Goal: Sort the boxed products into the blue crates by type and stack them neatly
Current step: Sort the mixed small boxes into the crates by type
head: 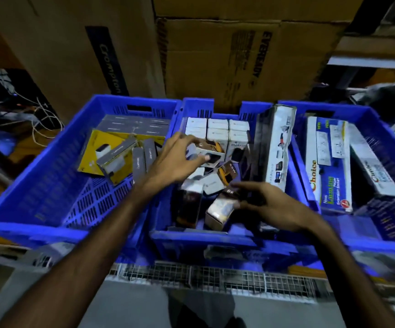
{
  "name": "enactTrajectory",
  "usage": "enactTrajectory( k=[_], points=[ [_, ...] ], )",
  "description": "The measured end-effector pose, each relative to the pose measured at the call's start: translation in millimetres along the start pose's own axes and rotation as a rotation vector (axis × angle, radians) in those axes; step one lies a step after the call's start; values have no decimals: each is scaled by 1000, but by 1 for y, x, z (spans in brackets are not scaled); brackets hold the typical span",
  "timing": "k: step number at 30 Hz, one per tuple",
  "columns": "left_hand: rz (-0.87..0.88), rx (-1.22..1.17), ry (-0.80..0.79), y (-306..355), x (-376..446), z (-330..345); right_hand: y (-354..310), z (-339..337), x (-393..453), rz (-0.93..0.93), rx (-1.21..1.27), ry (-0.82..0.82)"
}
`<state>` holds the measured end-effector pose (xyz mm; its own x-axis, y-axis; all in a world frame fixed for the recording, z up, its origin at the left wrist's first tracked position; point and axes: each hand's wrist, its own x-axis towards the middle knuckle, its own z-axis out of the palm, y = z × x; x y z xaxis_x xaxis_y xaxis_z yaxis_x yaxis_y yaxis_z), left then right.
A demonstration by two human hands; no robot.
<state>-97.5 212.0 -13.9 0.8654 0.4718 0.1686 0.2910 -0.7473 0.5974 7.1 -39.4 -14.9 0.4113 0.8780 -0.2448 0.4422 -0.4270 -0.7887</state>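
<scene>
Three blue crates stand side by side: left crate point(49, 166), middle crate point(203, 237), right crate point(381, 138). My left hand point(175, 162) grips a small white-and-black box point(207, 151) above the middle crate's jumble. My right hand point(269, 204) reaches low into the same crate, its fingers closing on a small brown-and-white box point(222, 207). White boxes point(217, 130) are stacked neatly at the crate's back. The left crate holds grey boxes point(134, 125) and a yellow package point(101, 147). Long extension-socket boxes point(329, 162) lie in the right crate.
A tall white-and-black box point(274, 143) leans between the middle and right crates. Big cardboard cartons point(227, 58) rise behind the crates. Tangled wires point(42, 119) lie at the left. A wire mesh shelf edge point(215, 278) runs below the crates.
</scene>
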Motion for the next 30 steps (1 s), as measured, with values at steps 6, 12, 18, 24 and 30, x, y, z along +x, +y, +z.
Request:
enactTrajectory(
  k=[6, 12, 18, 24, 30],
  points=[
    [80, -25, -221, 8, -70, -5, 21, 0, 5, -71, -287, -319],
    [43, -22, -181, 14, -93, 6, 35, 33, 74, -269, -798, -509],
    [-31, -29, 76, 15, -97, 21, 23, 40, 77, -426, -776, -577],
    [-70, 28, 97, 18, -98, 23, 18, 30, 60, -605, -782, -443],
    [-99, -2, 144, 24, -98, 23, 19, 33, 67, -493, -910, -358]
  ],
)
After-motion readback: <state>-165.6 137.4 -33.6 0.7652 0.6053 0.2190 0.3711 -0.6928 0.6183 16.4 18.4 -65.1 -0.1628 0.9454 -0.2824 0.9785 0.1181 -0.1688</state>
